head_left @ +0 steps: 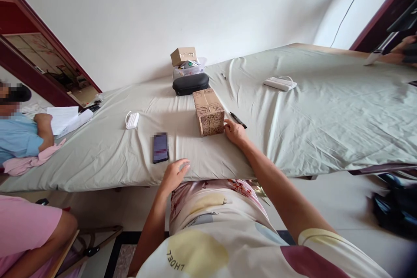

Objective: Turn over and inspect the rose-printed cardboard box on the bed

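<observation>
A small brown cardboard box (211,117) with dark scribbled lines on its top and front stands on the cloth-covered table. My right hand (235,132) rests at the box's lower right corner, fingers loosely bent and apart, fingertips at or very near the cardboard. Just behind that hand lies a black marker (238,120), not gripped. At the table's front edge my left hand (176,174) lies with its fingers stretched out, holding nothing. A phone (160,147) lies flat to the left of the box, close to my left hand.
Behind the box sit a black hard case (190,84), a plastic basket (190,69) and another carton (183,56). White strapped objects (132,120) lie left and right. A pen (224,76) is farther back. At left a person (22,134) leans by papers (65,119).
</observation>
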Tool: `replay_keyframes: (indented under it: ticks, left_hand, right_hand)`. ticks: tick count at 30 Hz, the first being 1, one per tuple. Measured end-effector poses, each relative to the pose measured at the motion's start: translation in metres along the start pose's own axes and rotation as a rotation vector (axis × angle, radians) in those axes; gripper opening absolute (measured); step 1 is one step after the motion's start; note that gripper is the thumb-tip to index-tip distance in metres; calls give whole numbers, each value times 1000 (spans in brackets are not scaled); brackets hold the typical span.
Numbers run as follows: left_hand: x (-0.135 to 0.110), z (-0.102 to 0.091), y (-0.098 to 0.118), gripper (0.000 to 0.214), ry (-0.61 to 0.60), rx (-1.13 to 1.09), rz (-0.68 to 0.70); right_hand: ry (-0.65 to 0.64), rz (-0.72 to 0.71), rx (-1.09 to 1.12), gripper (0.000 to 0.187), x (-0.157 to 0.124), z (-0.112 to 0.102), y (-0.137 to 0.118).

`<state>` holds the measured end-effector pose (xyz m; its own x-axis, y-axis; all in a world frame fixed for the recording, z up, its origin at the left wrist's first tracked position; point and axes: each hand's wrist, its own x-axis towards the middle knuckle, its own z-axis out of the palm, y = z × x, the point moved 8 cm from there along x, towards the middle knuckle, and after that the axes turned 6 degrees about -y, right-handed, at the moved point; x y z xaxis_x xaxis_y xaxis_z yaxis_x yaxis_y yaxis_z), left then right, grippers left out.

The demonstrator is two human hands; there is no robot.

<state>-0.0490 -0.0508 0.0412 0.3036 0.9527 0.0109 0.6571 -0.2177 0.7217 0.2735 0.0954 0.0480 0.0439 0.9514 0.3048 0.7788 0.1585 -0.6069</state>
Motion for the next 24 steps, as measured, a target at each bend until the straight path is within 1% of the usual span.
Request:
replay_keyframes:
  ticks: [1, 2, 4, 6, 7, 8, 9, 11, 13, 15, 19, 22, 24]
  left_hand:
    - [-7, -11, -9, 29, 40, -52, -47]
    - [-13, -24, -19, 33, 115, -94, -84]
    - [-27, -52, -39, 38, 306, -101, -153]
    - [-41, -79, -57, 39, 500, 3, -246]
    - [-47, -90, -63, 40, 572, 85, -300]
    - [-51, -97, -68, 41, 610, 176, -353]
    - [-53, -102, -71, 43, 627, 270, -402]
    - [-51, -104, -74, 51, 599, 438, -482]
    - [-42, -100, -75, 62, 537, 558, -524]
    - [-30, -94, -75, 70, 480, 632, -549]
    - [-5, -89, -75, 73, 435, 678, -598]
    - [12, -88, -74, 78, 425, 656, -631]
    - [20, -87, -73, 82, 415, 637, -653]
  right_hand:
    - [-22, -18, 0, 46, -1, 3, -2]
    - [-32, -23, 3, 47, -1, 4, -3]
    - [-22, -1, 22, 48, -1, 1, -1]
    - [8, 33, 47, 47, -1, -5, 3]
    - [24, 45, 59, 46, -1, -8, 4]
    - [37, 53, 71, 45, -1, -10, 5]
    - [46, 59, 81, 44, -1, -11, 5]
    - [61, 68, 99, 43, -1, -13, 6]
    - [74, 75, 117, 42, -1, -14, 8]
    - [91, 80, 139, 41, 0, -14, 10]
    - [135, 75, 169, 39, 0, -18, 13]
    - [146, 58, 176, 38, 0, -19, 10]
    - [147, 73, 179, 38, -1, -20, 9]
